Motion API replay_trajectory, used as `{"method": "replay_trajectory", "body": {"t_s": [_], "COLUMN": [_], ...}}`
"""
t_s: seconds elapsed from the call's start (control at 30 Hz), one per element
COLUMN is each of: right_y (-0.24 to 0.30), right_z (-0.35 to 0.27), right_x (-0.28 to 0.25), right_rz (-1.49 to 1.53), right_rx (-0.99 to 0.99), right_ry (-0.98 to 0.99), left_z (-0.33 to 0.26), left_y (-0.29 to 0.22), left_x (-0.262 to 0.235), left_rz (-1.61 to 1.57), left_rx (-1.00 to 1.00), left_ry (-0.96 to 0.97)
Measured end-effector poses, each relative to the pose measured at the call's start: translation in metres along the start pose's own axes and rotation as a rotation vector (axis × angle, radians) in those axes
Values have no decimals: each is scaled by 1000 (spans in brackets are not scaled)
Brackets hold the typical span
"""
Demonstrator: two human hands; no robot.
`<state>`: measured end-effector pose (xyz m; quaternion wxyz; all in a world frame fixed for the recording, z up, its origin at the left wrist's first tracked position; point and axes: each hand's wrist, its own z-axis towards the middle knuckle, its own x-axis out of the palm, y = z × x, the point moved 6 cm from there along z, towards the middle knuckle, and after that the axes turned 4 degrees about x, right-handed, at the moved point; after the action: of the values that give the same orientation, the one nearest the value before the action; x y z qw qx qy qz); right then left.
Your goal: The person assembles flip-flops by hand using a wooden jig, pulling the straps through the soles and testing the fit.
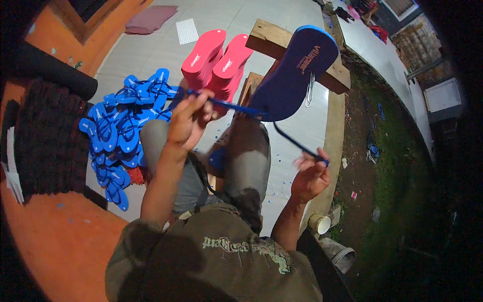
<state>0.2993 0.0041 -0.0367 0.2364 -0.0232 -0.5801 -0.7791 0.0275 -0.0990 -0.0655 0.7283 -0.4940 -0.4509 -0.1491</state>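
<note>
A dark blue flip-flop strap [236,106] stretches between my hands, its middle meeting the near end of a sole. My left hand [188,118] pinches one length of it. The other length slants down to my right hand [313,176], whose slightly blurred fingers grip its end. Just ahead, a large dark navy sole [297,73] with a bright blue far edge rests tilted on a wooden bench [329,78]. How the strap joins the sole cannot be made out. A bent pale wire piece [310,90] hangs at the sole's right side.
Left of my knees lies a heap of blue flip-flops [118,131]. Two stacks of pink soles [204,55] stand beyond my left hand. Dark rolled sheet [60,70] lies by the orange wall [65,241]. Buckets [319,223] stand at the right, beside a strip of ground.
</note>
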Motion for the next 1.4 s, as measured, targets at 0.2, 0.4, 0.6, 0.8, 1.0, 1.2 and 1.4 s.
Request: {"method": "replay_trajectory", "body": {"t_s": [0.2, 0.4, 0.6, 0.8, 1.0, 1.2, 1.4], "right_y": [-14, 0, -14, 2, -12, -31, 13], "right_z": [56, 69, 88, 63, 68, 73, 81], "right_x": [21, 44, 71, 72, 76, 71, 60], "right_rz": [384, 16, -767, 85, 112, 149, -210], "right_rx": [170, 200, 109, 98, 203, 358, 282], "right_ry": [-132, -143, 188, 314, 352, 427, 78], "left_z": [86, 97, 119, 126, 132, 130, 90], "left_y": [-13, -19, -1, 5, 9, 8, 8], "left_x": [72, 167, 179, 181, 178, 178, 167], "left_rz": [592, 1268, 1227, 1293, 1148, 1161, 906], "left_rx": [456, 1301, 577, 438, 458, 547, 506], "left_ry": [-84, 80, 212, 255, 269, 238, 244]}}
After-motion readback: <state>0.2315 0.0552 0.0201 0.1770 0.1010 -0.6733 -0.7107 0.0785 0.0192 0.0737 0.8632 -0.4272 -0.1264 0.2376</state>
